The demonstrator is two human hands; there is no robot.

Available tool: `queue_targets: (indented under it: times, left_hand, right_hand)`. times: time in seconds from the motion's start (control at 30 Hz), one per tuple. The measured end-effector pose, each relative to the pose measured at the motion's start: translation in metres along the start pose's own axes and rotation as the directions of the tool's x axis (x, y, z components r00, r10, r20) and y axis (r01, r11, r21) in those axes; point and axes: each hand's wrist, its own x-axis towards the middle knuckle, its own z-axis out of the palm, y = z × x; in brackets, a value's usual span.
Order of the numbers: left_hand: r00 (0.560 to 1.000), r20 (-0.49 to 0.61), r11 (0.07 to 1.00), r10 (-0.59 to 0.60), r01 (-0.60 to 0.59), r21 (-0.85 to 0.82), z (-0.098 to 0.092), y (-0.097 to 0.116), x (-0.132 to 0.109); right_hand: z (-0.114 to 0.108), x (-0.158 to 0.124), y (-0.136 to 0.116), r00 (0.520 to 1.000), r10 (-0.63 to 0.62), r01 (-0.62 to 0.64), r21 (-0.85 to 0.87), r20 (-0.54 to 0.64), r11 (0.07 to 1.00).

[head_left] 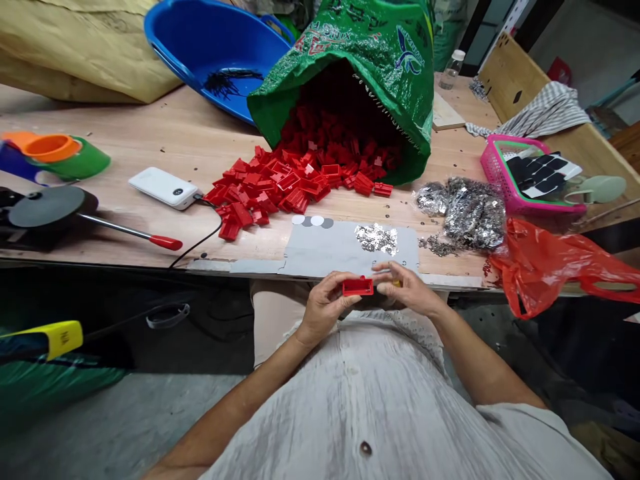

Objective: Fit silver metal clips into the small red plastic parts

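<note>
My left hand [327,300] pinches a small red plastic case [357,287] by its left end, just off the table's front edge. The case is rectangular, and its hollow side faces me; a tiny bit of metal seems to show inside at the right. My right hand [406,288] is at the right end of the case, its fingers apart and curved. Something yellow shows at a finger, too small to name. Beyond both hands, a grey mat [325,250] carries a pile of small shiny metal pieces [376,239].
A green sack [370,40] spills red cases [285,180]. Left are a white power bank [165,188], a red-tipped lever tool [130,230] and a blue basin [180,40]. Right are bagged metal pieces [473,210], a pink basket [500,170] and a red plastic bag [550,260].
</note>
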Motion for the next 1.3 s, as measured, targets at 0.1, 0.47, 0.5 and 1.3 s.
queue_targets:
  times: [0.1,0.47,0.5,1.3]
  left_hand:
    - [0.988,-0.007,0.963,-0.155,0.149,-0.225,-0.001,0.000,0.002]
    - [0.961,0.069,0.854,-0.267,0.269,-0.445,-0.002,0.003,0.002]
    - [0.964,0.057,0.858,-0.260,0.258,-0.445,-0.001,0.003,0.003]
    - [0.976,0.027,0.967,0.216,-0.218,0.134,0.005,0.012,0.004]
  right_hand:
    - [-0.015,0.018,-0.001,0.937,-0.229,0.077,-0.485,-0.262,0.871]
    - [-0.017,0.060,-0.002,0.926,-0.305,-0.058,-0.881,-0.223,0.469]
    - [-0.018,0.061,-0.003,0.927,-0.304,-0.058,-0.883,-0.221,0.467]
    - [0.019,0.019,-0.020,0.999,0.030,-0.028,0.157,-0.011,0.987]
